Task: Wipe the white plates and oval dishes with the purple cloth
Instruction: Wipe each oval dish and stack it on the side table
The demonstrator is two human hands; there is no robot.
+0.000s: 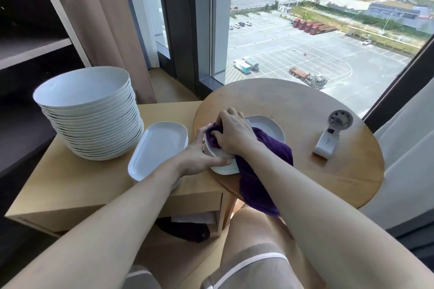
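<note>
One dish [210, 149] wiped with one purple cloth [263, 166], centre frame.
The left grip [202, 155] curls round the rim of the dish, holding it tilted over one short stack [225, 169] of several on the round worktop [305, 105]. The right grip [232, 131] clenches the cloth, bunched into the dish, its tail hanging off the edge toward lower centre. One oval dish [270, 128] lies just behind. On the square worktop [82, 183], left: one oval stack [159, 145] and one tall stack of roughly twenty plates [82, 87]. One white fan [328, 138], right; its label is too small to read.
</note>
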